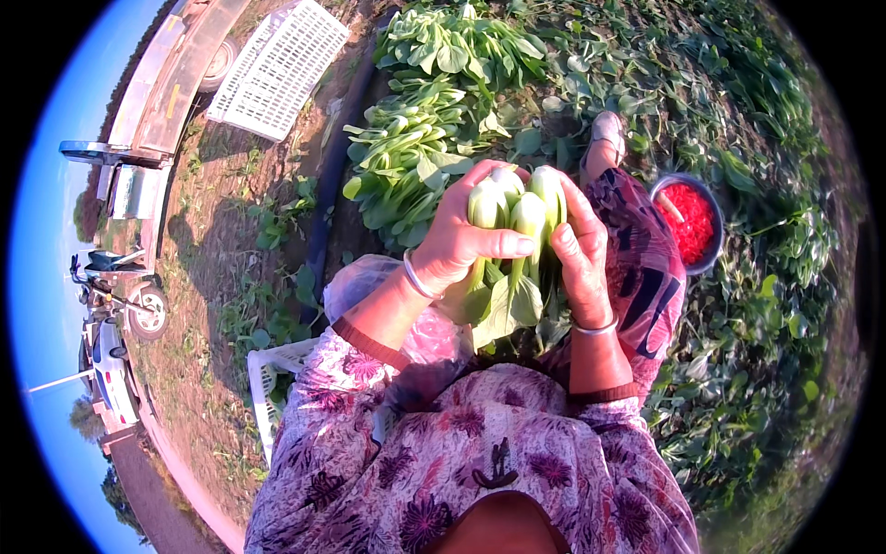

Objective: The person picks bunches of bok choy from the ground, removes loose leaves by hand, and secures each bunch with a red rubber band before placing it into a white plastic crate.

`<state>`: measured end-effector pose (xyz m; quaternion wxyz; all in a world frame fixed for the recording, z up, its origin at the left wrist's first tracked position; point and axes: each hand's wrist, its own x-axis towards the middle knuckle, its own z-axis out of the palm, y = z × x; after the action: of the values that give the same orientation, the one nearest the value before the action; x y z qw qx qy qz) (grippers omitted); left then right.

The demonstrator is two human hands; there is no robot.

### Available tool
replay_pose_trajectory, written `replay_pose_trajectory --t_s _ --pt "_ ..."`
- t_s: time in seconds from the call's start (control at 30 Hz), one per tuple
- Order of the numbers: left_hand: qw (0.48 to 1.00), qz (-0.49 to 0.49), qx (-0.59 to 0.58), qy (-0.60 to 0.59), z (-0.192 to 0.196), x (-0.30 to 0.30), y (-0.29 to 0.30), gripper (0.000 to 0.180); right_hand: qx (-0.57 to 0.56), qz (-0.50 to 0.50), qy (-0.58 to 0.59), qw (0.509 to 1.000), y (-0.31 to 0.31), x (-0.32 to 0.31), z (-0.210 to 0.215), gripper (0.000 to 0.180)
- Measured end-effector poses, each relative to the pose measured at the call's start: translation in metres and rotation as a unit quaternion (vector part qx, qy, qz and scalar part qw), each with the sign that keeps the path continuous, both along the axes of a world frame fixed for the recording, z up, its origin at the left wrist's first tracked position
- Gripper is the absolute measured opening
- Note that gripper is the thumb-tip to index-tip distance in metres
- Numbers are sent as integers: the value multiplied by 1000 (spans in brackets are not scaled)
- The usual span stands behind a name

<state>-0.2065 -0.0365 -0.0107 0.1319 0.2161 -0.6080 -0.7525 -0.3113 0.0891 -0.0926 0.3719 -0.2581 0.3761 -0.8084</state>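
Several bok choy heads (528,217) are bunched together between my two hands, their pale bases turned up and their green leaves hanging down. My left hand (466,235) wraps round the bunch from the left, its thumb lying across the front. From the other side my right hand (581,245) closes on the same bunch, thumb bent against the stems. Beyond my hands lies a pile of bok choy (406,148) on the ground, with a further pile (457,46) behind it.
A bowl of red strips or ties (711,224) stands to the right of my leg. White plastic crates (281,69) lie at the far left, and part of another crate (263,397) shows beside me. A dark hose (325,198) runs along the ground. Leafy plants (729,369) cover the right side.
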Motion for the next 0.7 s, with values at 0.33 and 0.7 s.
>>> replay_pose_trajectory --t_s 0.33,0.7 --pt "999 46 9 3 1 5 0 62 77 38 115 990 -2 0 17 112" --pt "998 32 46 28 -9 6 4 63 77 -35 187 979 -5 1 19 87"
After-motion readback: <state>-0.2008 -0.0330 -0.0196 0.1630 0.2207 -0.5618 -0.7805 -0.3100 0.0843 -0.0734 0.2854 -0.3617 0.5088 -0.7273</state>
